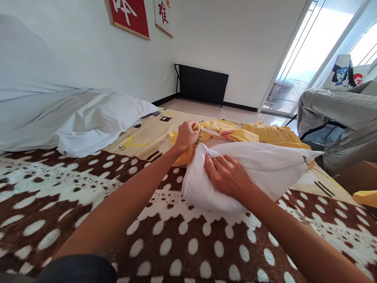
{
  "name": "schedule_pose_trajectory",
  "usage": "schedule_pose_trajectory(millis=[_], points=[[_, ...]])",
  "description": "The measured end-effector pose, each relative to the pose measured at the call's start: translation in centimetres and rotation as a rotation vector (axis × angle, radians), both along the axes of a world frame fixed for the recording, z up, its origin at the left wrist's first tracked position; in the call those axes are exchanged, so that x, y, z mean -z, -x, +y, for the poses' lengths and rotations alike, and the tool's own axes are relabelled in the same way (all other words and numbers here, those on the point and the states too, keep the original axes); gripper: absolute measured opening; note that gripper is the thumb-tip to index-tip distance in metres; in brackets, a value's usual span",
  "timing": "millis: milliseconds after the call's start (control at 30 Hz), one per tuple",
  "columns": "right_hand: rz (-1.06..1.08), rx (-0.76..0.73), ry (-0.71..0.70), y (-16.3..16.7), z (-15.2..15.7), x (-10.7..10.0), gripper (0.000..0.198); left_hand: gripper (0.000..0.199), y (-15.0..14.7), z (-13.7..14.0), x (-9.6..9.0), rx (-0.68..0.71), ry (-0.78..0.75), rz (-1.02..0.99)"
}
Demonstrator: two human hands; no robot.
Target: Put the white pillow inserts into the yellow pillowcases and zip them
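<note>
A white pillow point(265, 159) lies in front of me on the brown and white spotted blanket point(165, 247). My right hand point(226, 175) is closed on the pillow near its left end, fingers curled into the fabric. Behind the pillow and partly hidden by it is a printed yellow cloth point(272, 131), which looks like a pillowcase. My left hand point(187, 135) pinches the bunched left end of this yellow cloth, just beyond the pillow's left corner. Whether any of the pillow is inside the yellow cloth, I cannot tell.
Rumpled white bedding point(88, 122) lies at the left. A folded black panel point(203, 84) leans on the far wall. To the right are a grey-covered piece of furniture point(332, 110), a cardboard box point(357, 179) and a glass door point(294, 59).
</note>
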State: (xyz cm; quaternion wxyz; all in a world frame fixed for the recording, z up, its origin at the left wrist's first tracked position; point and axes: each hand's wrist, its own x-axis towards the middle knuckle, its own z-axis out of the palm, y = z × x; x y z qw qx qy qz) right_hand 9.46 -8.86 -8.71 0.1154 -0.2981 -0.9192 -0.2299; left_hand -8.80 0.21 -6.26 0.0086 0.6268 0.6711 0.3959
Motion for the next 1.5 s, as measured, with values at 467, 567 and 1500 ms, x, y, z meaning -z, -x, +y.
schedule_pose_trajectory(millis=[467,567,1500], points=[[0.035,0.314,0.034,2.7,2.9,-2.0,0.07,0.02,-2.3,-1.7,-2.2,0.205,-0.104,0.293],[0.023,0.32,0.081,3.7,4.6,-2.3,0.06,0.022,-3.3,-2.9,-2.0,0.135,-0.062,0.434],[0.549,0.475,-0.067,-5.8,12.6,-2.7,0.045,0.017,-5.4,-0.5,4.9,-0.25,-0.275,0.305]])
